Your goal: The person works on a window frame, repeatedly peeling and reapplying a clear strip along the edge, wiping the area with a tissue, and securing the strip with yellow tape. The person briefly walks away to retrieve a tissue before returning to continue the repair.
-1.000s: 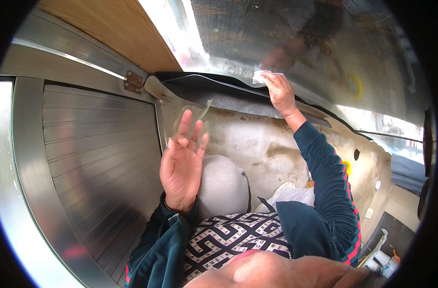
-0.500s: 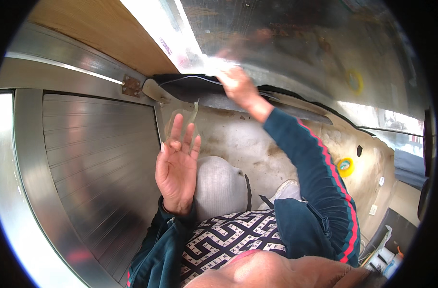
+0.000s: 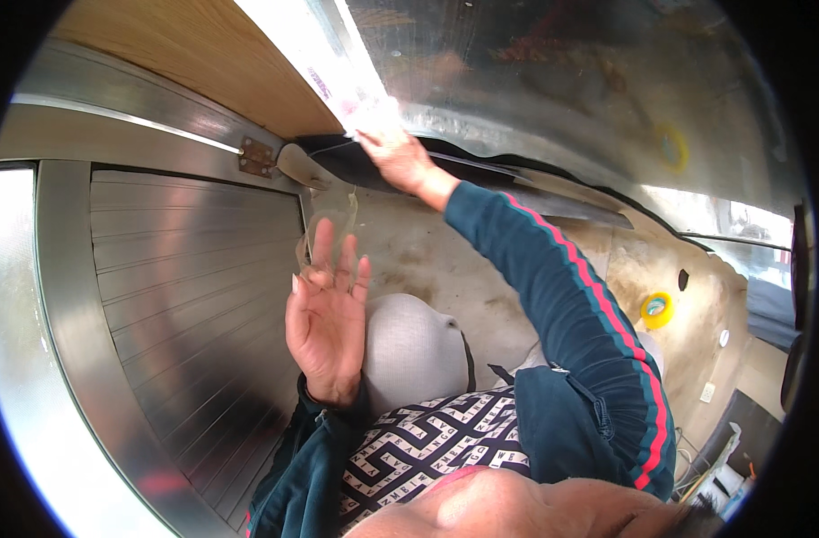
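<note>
My left hand (image 3: 326,327) is raised palm up, its outer fingers apart and one finger bent inward. A thin, see-through strip of tape (image 3: 352,211) clings at its fingertips, with a twisted end sticking up. My right hand (image 3: 399,160) reaches forward to the lower edge of a dark, glossy panel (image 3: 553,99), beside a bright white strip. Glare washes out its fingertips, so what they touch or hold is hidden. A yellow roll of tape (image 3: 657,310) lies to the right, beyond my right sleeve.
A ribbed metal door panel (image 3: 194,296) stands on the left, with a rusty hinge (image 3: 258,157) near its top corner. A wooden board (image 3: 194,54) runs above it. A stained pale floor (image 3: 445,251) lies below. At the lower right are a white socket (image 3: 707,393) and cables.
My right hand has moved left and slightly down along the panel's lower edge. The left hand has shifted a little to the left, with the tape strip still on its fingers.
</note>
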Demonstrator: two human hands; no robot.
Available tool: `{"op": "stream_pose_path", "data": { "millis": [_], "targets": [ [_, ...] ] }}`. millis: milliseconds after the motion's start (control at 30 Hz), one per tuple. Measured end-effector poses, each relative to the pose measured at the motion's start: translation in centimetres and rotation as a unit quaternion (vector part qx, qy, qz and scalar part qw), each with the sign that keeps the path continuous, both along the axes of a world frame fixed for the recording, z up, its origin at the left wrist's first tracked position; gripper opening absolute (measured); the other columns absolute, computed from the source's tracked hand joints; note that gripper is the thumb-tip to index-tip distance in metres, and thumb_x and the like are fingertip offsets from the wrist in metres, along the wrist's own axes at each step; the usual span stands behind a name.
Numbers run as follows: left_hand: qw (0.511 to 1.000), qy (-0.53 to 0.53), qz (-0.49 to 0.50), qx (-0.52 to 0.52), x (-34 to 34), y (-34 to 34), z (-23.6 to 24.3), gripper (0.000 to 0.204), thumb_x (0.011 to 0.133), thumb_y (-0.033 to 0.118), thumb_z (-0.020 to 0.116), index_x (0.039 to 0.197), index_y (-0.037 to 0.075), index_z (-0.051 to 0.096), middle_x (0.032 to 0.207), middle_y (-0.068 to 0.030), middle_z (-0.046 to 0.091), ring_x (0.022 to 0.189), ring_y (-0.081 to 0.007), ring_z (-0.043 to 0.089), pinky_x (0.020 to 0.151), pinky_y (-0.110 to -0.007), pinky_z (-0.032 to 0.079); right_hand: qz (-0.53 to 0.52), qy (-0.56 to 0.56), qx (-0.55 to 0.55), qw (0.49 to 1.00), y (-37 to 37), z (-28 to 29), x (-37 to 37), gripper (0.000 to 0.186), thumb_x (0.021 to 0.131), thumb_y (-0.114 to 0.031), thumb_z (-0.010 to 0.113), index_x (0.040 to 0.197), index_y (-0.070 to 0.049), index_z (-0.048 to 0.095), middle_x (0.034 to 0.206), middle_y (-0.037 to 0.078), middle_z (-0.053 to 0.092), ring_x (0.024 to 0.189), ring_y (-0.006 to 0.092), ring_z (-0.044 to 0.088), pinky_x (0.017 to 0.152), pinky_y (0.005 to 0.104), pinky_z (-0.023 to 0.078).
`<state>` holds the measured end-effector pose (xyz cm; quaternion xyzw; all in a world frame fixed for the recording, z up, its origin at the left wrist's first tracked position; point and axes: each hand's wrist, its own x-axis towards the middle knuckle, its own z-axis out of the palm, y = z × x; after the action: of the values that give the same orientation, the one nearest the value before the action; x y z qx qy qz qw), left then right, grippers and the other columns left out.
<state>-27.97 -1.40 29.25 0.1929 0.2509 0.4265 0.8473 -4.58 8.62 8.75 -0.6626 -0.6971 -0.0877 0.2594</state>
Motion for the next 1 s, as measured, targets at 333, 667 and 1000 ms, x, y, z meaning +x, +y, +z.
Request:
{"op": "stream_pose_path", "data": {
  "millis": [333,667,1000],
  "targets": [
    [0.999,0.008,-0.033,0.003,1.6,-0.1,-0.4,0.029,0.105,0.032,0.050,0.091,0.011,0.064,0.162,-0.0082,0.031,0.146,-0.0303,0.033,0.119,-0.048,0.028,0.031,-0.015,-0.034,0.999,-14.4,-2.1,12.5,0.035,0.092,-0.010,0.056,0.126,-0.002,0.062,0.132,0.011,0.062,0.121,0.0303,0.057,0.103,0.0421,0.046],
    [0.999,0.001,-0.052,0.014,1.8,-0.1,-0.4,0.030,0.105,0.033,0.049,0.095,0.011,0.068,0.162,-0.0068,0.033,0.146,-0.0296,0.033,0.118,-0.047,0.028,-0.042,0.015,-0.114,0.993,-23.4,-0.2,18.0,0.035,0.098,-0.010,0.051,0.132,-0.002,0.058,0.133,0.014,0.061,0.122,0.0338,0.056,0.104,0.0417,0.045],
    [1.000,0.003,-0.017,0.025,1.2,-0.7,-0.4,0.030,0.105,0.032,0.050,0.097,0.010,0.069,0.162,-0.0072,0.031,0.145,-0.0299,0.034,0.118,-0.047,0.029,0.069,-0.070,0.004,0.995,-9.3,-3.0,9.6,0.038,0.091,-0.012,0.056,0.128,-0.003,0.061,0.125,0.013,0.065,0.116,0.0292,0.061,0.102,0.0403,0.048]
  ]
}}
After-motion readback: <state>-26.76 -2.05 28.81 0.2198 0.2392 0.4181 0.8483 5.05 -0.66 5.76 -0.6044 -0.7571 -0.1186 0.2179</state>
